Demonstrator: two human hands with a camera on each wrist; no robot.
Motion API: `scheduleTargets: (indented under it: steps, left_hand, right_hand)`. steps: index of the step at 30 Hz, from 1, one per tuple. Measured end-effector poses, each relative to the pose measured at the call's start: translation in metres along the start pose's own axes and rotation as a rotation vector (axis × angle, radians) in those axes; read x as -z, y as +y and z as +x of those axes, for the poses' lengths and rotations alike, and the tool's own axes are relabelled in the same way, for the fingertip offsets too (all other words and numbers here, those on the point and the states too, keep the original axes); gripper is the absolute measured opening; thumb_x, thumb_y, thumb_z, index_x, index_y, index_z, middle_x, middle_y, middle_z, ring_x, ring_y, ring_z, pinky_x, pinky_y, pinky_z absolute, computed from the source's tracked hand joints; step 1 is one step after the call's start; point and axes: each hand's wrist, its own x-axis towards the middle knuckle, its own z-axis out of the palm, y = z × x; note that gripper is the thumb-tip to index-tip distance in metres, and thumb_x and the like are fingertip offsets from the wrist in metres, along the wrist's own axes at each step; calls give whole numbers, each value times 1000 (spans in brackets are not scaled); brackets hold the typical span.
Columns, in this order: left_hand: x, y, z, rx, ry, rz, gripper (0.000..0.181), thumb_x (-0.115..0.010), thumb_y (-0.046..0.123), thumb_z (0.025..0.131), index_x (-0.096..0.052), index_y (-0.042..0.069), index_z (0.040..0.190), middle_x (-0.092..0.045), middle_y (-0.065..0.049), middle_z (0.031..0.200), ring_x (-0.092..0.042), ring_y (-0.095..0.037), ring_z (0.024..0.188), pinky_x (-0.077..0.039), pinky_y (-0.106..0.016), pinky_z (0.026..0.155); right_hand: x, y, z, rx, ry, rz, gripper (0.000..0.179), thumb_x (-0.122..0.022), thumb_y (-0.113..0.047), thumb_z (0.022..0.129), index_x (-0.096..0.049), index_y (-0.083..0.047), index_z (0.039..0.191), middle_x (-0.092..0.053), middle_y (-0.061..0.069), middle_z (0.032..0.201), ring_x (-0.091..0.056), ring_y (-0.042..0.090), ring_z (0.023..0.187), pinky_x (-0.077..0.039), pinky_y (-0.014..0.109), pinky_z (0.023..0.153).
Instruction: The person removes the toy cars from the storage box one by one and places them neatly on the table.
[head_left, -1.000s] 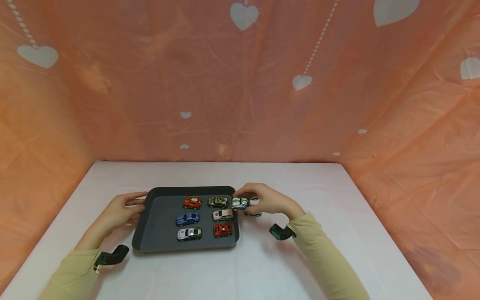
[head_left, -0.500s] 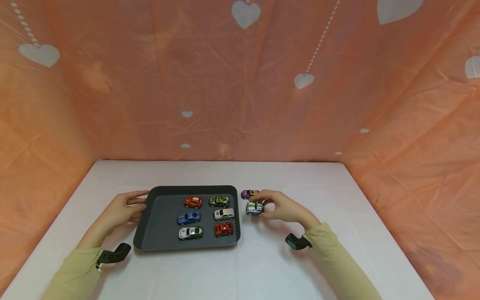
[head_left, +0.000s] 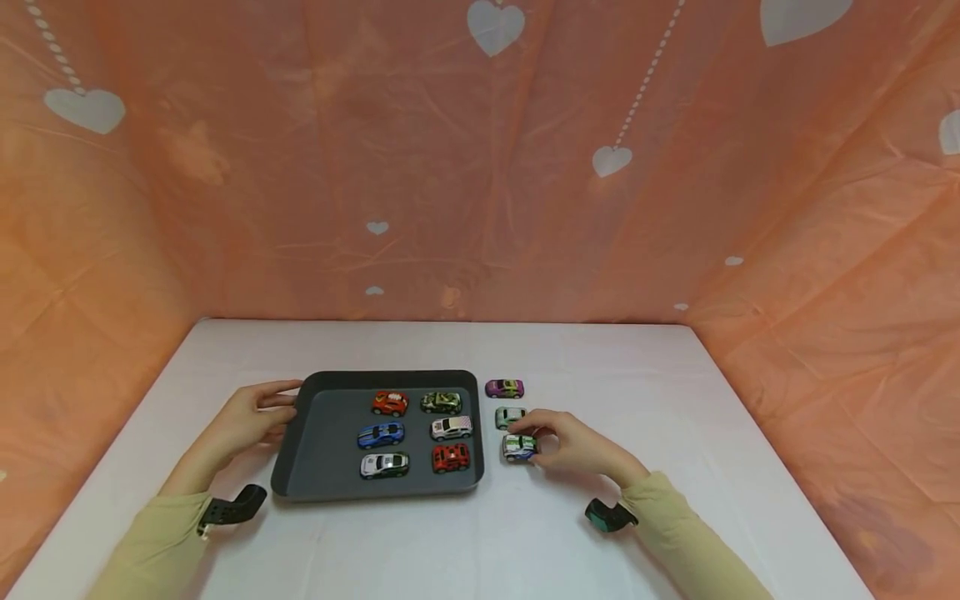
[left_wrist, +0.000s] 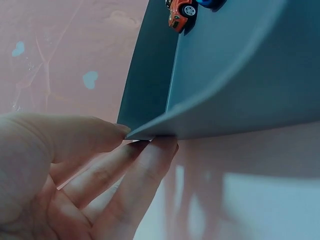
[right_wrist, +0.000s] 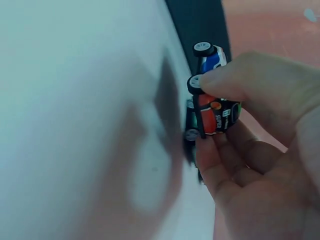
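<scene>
My right hand [head_left: 581, 448] pinches a small white, green and blue toy car [head_left: 519, 448] just right of the tray. In the right wrist view, the thumb is on one side of this car [right_wrist: 214, 112] and the fingertips on the other, and its red-black end shows. The car is close over the white table. My left hand [head_left: 247, 421] holds the left rim of the dark grey tray [head_left: 311, 450]; in the left wrist view, thumb and fingertips meet the tray's edge [left_wrist: 145, 80]. A pale green toy car [head_left: 509, 417], partly covered by my right fingers, stands behind the held one.
Several toy cars stand in the tray in two columns, among them a blue car [head_left: 380, 434] and a red car [head_left: 451, 457]. A purple toy car [head_left: 504, 388] stands right of the tray's far corner. Orange cloth [head_left: 450, 167] with hearts walls the white table [head_left: 375, 550].
My right hand has carried the white-green car from over the tray's right rim toward the right and nearer to me. The purple and pale green cars have come into view. The left hand stays.
</scene>
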Motion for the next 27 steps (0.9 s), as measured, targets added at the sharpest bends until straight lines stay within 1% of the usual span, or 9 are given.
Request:
scheduleTargets:
  steps: [6, 9, 13, 16, 19, 23, 27]
  left_hand:
    - [-1, -1, 1, -2, 6, 12, 54, -54, 2, 95, -33, -7, 144, -47, -37, 129, -65, -17, 80, -55, -33, 63]
    - [-1, -1, 1, -3, 7, 15, 54, -54, 2, 95, -33, -7, 144, -47, -37, 130, -65, -16, 80, -55, -33, 63]
    - [-1, -1, 1, -1, 9, 12, 54, -54, 2, 95, -33, -8, 144, -47, -37, 129, -64, -16, 79, -55, -33, 63]
    - [-1, 0, 0, -5, 6, 8, 54, -54, 1, 95, -33, -8, 143, -47, -37, 129, -65, -18, 80, -55, -34, 63]
    - [-1, 0, 0, -8, 3, 4, 53, -54, 2, 95, -34, -8, 143, -47, -37, 129, -66, -20, 82, -55, -34, 64]
    - [-1, 0, 0, -2, 4, 4, 53, -55, 2, 95, -35, -7, 143, -47, -37, 129, -65, -19, 82, -55, -34, 64]
    - [0, -1, 0, 0, 5, 4, 53, -55, 3, 95, -35, -7, 143, -47, -37, 129, -65, -18, 82, -55, -34, 64]
  right_hand:
    - [-5, 3, -2, -8, -12, -10, 45, -70, 8, 76, -63, -4, 119, -61, 3, 119, -56, 14, 103, -46, 33, 92]
    - [-7, 5, -2, 23, -11, -22, 43, -71, 7, 76, -63, -2, 118, -62, 5, 119, -56, 16, 105, -46, 32, 92]
    - [-10, 9, -2, 66, -12, -35, 43, -71, 7, 76, -63, -1, 118, -62, 9, 119, -55, 22, 112, -44, 30, 96]
    - [-11, 9, -2, 62, -17, -33, 43, -71, 7, 77, -63, -2, 118, -61, 8, 120, -53, 23, 116, -42, 29, 98]
    - [-11, 8, -2, 40, -19, -25, 42, -71, 6, 78, -63, -3, 119, -61, 7, 121, -52, 20, 116, -42, 28, 98]
    - [-11, 7, -2, 14, -21, -20, 42, -72, 4, 79, -63, -3, 119, -60, 5, 121, -51, 18, 117, -41, 27, 98]
    - [-11, 6, -2, 14, -23, -21, 42, -72, 3, 79, -63, -3, 119, -60, 5, 122, -51, 19, 118, -41, 28, 99]
